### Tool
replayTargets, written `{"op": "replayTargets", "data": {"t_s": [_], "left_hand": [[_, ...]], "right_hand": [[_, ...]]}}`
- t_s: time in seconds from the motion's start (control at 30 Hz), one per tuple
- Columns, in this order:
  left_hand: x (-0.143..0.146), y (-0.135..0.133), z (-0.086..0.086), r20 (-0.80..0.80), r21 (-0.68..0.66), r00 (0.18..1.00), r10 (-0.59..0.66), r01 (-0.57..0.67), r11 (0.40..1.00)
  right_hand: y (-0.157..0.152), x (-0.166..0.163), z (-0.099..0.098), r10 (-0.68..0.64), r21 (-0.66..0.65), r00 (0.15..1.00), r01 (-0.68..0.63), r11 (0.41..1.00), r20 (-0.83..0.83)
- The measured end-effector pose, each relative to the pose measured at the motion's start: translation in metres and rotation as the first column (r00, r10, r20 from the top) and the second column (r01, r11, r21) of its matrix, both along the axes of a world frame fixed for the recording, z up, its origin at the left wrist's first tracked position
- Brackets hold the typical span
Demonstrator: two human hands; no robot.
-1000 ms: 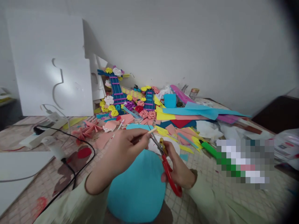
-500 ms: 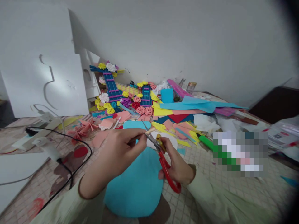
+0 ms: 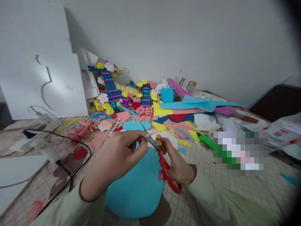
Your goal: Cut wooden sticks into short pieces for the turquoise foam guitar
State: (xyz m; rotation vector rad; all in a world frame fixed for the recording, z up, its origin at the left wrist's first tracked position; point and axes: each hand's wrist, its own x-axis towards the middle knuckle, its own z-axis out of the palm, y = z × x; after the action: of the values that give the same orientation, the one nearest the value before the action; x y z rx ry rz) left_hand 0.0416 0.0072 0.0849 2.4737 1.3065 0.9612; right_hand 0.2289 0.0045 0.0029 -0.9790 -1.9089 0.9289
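My right hand grips a pair of scissors with red handles. Their metal blades are spread apart and point up and left, reaching my left fingertips. A yellow piece shows by the right fingers, partly covered. My left hand is closed in a pinch at the blades. From its fingertips sticks out a short, thin, pale stick, lying close to the blades; its other end is hidden by the fingers. Below both hands lies a large rounded turquoise sheet, partly covered by the left hand and forearm.
Farther back lie a small turquoise oval, a white oval piece and colored paper scraps. Guitar-like crafts with paper flowers lean near the wall. At left are a glue gun, black cable and power strip; a green marker-like item lies right.
The scissors have moved slightly left, and their blades cross over nearer my left fingertips. My left hand keeps its pinch. The whole view has shifted a little.
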Motion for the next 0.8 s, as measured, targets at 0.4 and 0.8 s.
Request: {"op": "replayTargets", "data": {"t_s": [0.4, 0.8], "left_hand": [[0.0033, 0.0001, 0.0018, -0.024, 0.022, 0.999, -0.023, 0.024, 0.999], [0.0073, 0.0015, 0.0022, -0.107, 0.082, 0.994, -0.013, 0.022, 0.996]], "right_hand": [[-0.0001, 0.0004, -0.0024, 0.002, -0.018, 1.0, -0.003, 1.0, -0.008], [-0.0023, -0.0038, 0.0015, 0.02, -0.091, 0.998, -0.025, 0.996, -0.054]]}}
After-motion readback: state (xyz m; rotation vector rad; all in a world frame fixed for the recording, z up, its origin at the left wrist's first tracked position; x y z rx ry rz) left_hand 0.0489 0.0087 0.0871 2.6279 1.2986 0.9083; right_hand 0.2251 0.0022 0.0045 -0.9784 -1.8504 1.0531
